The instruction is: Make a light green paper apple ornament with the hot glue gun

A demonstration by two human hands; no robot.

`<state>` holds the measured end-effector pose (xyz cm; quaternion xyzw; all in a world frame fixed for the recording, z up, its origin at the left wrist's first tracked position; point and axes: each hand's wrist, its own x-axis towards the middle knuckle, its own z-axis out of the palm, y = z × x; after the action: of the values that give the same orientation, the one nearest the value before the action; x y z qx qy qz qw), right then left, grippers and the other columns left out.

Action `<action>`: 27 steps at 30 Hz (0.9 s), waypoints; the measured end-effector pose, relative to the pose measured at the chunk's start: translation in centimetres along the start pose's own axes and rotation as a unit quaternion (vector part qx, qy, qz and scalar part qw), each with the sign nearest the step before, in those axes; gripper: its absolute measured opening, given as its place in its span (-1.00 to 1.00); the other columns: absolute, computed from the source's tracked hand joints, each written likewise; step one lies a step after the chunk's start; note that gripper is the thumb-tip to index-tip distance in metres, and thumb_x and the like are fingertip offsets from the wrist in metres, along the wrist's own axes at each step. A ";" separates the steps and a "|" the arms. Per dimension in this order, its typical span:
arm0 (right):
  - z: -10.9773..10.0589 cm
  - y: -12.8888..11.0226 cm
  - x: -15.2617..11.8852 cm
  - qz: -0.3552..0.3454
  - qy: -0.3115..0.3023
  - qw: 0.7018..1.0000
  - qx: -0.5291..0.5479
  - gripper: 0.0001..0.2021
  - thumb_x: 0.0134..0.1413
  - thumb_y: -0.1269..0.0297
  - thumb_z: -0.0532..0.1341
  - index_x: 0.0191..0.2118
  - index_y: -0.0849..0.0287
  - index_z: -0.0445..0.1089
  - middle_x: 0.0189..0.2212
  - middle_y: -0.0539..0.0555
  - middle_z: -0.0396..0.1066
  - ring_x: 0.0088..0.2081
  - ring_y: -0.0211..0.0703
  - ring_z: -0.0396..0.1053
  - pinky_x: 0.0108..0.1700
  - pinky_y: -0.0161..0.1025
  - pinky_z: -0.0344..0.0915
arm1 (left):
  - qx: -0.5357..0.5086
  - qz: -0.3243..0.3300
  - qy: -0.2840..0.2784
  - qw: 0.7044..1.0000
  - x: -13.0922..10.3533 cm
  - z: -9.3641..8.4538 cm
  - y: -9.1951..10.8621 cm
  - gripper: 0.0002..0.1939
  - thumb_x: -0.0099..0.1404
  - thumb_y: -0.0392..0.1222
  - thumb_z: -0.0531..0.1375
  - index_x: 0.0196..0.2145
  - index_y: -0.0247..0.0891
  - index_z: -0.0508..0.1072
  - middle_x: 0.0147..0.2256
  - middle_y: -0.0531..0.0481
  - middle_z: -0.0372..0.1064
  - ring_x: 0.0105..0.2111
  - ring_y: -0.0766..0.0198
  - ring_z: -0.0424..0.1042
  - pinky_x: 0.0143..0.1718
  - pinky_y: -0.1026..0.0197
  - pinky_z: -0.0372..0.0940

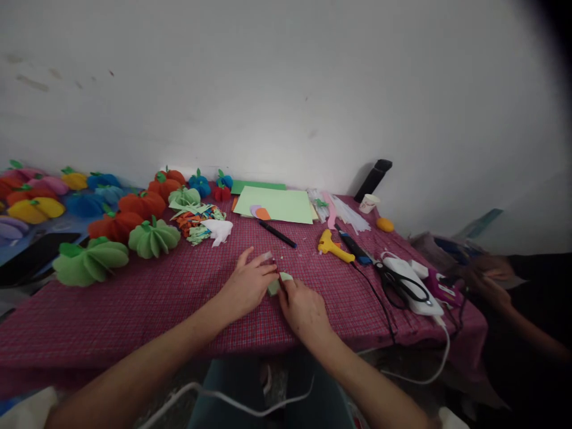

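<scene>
Near the front middle of the checked cloth lies a small pale green paper piece [273, 287], mostly covered by my hands. My left hand [251, 281] is on its left side, fingers partly spread and fingertips at the paper's upper edge. On the right, my right hand [306, 307] has its fingers curled round the paper's right edge, with something thin and dark at the fingertips, too small to make out. A black pen [277, 233] lies just beyond the hands. Behind it are light green sheets [274, 204] with an orange cut piece [263, 214] on them.
Paper pumpkins [154, 237] and paper scraps [196, 221] fill the left. On the right are a yellow glue gun [335, 246], black-handled scissors [402, 283], a white power strip [413, 289] and cords. Another person's hand [494, 286] is at far right.
</scene>
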<state>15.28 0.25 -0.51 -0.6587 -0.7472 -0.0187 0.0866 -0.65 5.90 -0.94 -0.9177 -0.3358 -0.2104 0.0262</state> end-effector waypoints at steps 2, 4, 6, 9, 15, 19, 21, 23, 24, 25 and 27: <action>0.0 0.3 -0.2 -0.007 0.006 1.000 0.002 -0.78 0.21 0.20 0.01 -0.17 0.15 0.34 -0.34 0.09 0.44 -0.39 -0.14 0.42 -0.44 -0.30 0.21 | 0.012 0.015 -0.007 1.000 0.2 0.8 -0.6 -0.73 0.27 -0.28 0.03 -0.12 -0.06 0.41 -0.05 0.10 0.41 0.15 0.15 0.10 0.19 -0.16 -0.35; -0.3 0.9 -0.4 -0.015 0.020 1.000 0.005 -0.77 0.22 0.20 0.00 -0.19 0.12 0.36 -0.34 0.08 0.42 -0.38 -0.15 0.40 -0.43 -0.29 0.21 | 0.028 0.024 -0.018 0.999 0.8 0.9 -1.2 -0.73 0.29 -0.25 0.03 -0.08 -0.07 0.39 -0.04 0.08 0.39 0.14 0.15 0.11 0.19 -0.14 -0.30; -0.6 1.6 -0.4 -0.040 0.041 0.998 0.012 -0.77 0.21 0.28 0.00 -0.20 0.12 0.39 -0.33 0.08 0.42 -0.31 -0.14 0.36 -0.35 -0.27 0.24 | 0.046 0.053 -0.038 0.997 1.6 0.5 -1.7 -0.73 0.31 -0.25 0.03 -0.06 -0.10 0.37 -0.03 0.07 0.39 0.12 0.15 0.14 0.17 -0.11 -0.23; -0.7 2.9 0.0 -0.113 0.063 0.991 0.045 -0.75 0.14 0.47 0.04 -0.16 0.16 0.42 -0.25 0.10 0.44 -0.20 -0.13 0.30 -0.16 -0.25 0.24 | 0.068 0.123 -0.076 0.987 3.0 -0.3 -2.4 -0.72 0.31 -0.27 0.03 -0.05 -0.12 0.36 -0.05 0.04 0.40 0.12 0.17 0.14 0.15 -0.06 -0.17; 0.8 4.5 0.7 -0.196 0.050 0.977 0.074 -0.75 0.10 0.51 0.09 -0.15 0.19 0.43 -0.16 0.10 0.45 -0.13 -0.14 0.26 -0.08 -0.20 0.22 | 0.066 0.194 -0.112 0.972 4.8 -0.2 -3.1 -0.76 0.32 -0.28 0.00 -0.13 -0.14 0.40 -0.08 -0.02 0.41 0.09 0.21 0.19 0.14 0.02 -0.10; 1.3 4.6 0.7 -0.195 0.038 0.977 0.082 -0.77 0.16 0.44 0.07 -0.14 0.18 0.43 -0.17 0.08 0.45 -0.13 -0.14 0.26 -0.08 -0.18 0.21 | 0.029 0.202 -0.129 0.970 5.0 0.3 -3.5 -0.75 0.30 -0.32 0.00 -0.22 -0.15 0.45 -0.14 -0.03 0.44 0.04 0.24 0.24 0.16 0.06 -0.09; 1.4 4.6 0.6 -0.196 0.040 0.976 0.087 -0.76 0.17 0.44 0.06 -0.14 0.18 0.43 -0.17 0.09 0.46 -0.13 -0.14 0.26 -0.08 -0.18 0.21 | 0.013 0.205 -0.140 0.969 5.1 0.4 -3.7 -0.73 0.30 -0.34 0.00 -0.24 -0.13 0.46 -0.13 0.00 0.45 0.04 0.27 0.24 0.16 0.09 -0.08; 1.4 4.7 0.6 -0.198 0.044 0.975 0.095 -0.75 0.13 0.47 0.07 -0.13 0.19 0.43 -0.16 0.10 0.45 -0.13 -0.14 0.26 -0.09 -0.18 0.23 | -0.004 0.206 -0.153 0.967 5.2 0.5 -3.9 -0.72 0.29 -0.34 0.01 -0.22 -0.08 0.46 -0.11 0.04 0.44 0.05 0.29 0.24 0.15 0.11 -0.06; 1.4 4.8 0.6 -0.200 0.045 0.974 0.101 -0.73 0.11 0.50 0.07 -0.12 0.19 0.43 -0.15 0.10 0.45 -0.13 -0.14 0.26 -0.09 -0.18 0.24 | -0.012 0.206 -0.160 0.965 5.2 0.5 -4.0 -0.71 0.28 -0.34 0.01 -0.20 -0.04 0.46 -0.10 0.06 0.44 0.05 0.29 0.24 0.15 0.11 -0.04; 1.5 5.0 0.6 -0.202 0.046 0.972 0.106 -0.71 0.09 0.53 0.07 -0.11 0.19 0.43 -0.13 0.10 0.45 -0.12 -0.14 0.25 -0.09 -0.18 0.24 | -0.019 0.205 -0.167 0.964 5.3 0.6 -4.1 -0.70 0.27 -0.33 0.03 -0.17 -0.01 0.45 -0.09 0.08 0.43 0.06 0.29 0.24 0.14 0.11 -0.03; 1.6 5.2 0.6 -0.208 0.047 0.970 0.117 -0.66 0.06 0.57 0.05 -0.10 0.19 0.42 -0.11 0.09 0.44 -0.11 -0.13 0.25 -0.09 -0.17 0.25 | -0.029 0.208 -0.181 0.961 5.4 0.7 -4.4 -0.69 0.26 -0.31 0.04 -0.14 0.03 0.43 -0.07 0.10 0.42 0.06 0.26 0.24 0.13 0.09 0.00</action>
<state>20.20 1.79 -2.47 -0.4727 -0.8598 0.0198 0.1922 0.57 12.71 0.20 -0.9904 -0.1305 -0.0407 -0.0181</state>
